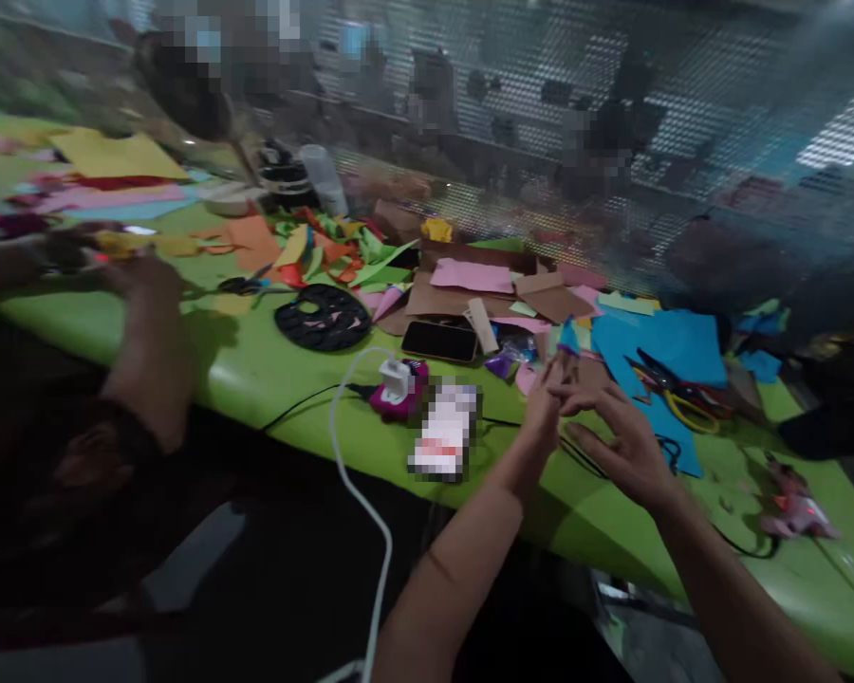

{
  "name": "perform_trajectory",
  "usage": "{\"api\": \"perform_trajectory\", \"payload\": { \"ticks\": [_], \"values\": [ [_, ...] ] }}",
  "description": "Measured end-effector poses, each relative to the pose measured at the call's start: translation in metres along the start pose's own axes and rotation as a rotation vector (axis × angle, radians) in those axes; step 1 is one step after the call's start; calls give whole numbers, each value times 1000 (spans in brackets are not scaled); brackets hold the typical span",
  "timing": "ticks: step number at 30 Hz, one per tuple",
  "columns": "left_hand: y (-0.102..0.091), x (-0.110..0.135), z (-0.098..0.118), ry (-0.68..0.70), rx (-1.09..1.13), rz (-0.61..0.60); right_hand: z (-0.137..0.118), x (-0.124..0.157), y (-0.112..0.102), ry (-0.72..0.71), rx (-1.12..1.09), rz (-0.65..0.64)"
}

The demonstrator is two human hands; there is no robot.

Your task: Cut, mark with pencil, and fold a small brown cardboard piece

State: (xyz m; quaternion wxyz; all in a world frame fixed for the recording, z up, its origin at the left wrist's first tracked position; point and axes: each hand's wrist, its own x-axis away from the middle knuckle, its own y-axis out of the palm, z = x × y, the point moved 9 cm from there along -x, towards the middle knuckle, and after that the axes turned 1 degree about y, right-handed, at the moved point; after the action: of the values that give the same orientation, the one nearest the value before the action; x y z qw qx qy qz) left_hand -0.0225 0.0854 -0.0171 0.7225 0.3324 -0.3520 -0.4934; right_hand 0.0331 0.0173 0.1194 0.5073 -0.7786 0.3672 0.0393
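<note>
Left hand (547,400) is raised above the near edge of the desk (256,370), fingers upright and close together. A blue paper scrap (567,338) sits right at the fingertips; motion blur means it cannot be told whether the hand grips it. Right hand (624,444) is open, fingers spread and pointing left, its fingertips touching the left hand's.

Directly behind both hands lie blue paper sheets (659,346), with yellow-handled scissors (677,391) resting on them. A thin black cable (590,463) crosses the desk beneath the hands. Left of the left hand, near the desk edge, sits a pink charger block (399,387); a white cable (360,484) drops from it over the edge. Behind that lie a dark phone (439,340), a flattened cardboard box (484,289) and a black perforated disc (323,318).

Bare green surface shows in a strip along the near edge, between disc and charger, and right of the right hand up to a pink glue gun (789,507). The rear of the desk is crowded with coloured paper offcuts (334,251).

At far left, another person's hand (142,277) works over the desk, well apart.
</note>
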Motion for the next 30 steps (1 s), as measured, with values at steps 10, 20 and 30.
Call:
{"api": "perform_trajectory", "payload": {
  "ticks": [10, 20, 30],
  "values": [
    [8, 5, 1, -24, -6, -116, 43, 19, -14, 5, 398, 69],
    [7, 11, 4, 15, -19, -77, 46, 10, -2, -4, 577, 8],
    [6, 12, 3, 23, -60, -89, 46, 13, 0, -4, 596, 42]
  ]
}}
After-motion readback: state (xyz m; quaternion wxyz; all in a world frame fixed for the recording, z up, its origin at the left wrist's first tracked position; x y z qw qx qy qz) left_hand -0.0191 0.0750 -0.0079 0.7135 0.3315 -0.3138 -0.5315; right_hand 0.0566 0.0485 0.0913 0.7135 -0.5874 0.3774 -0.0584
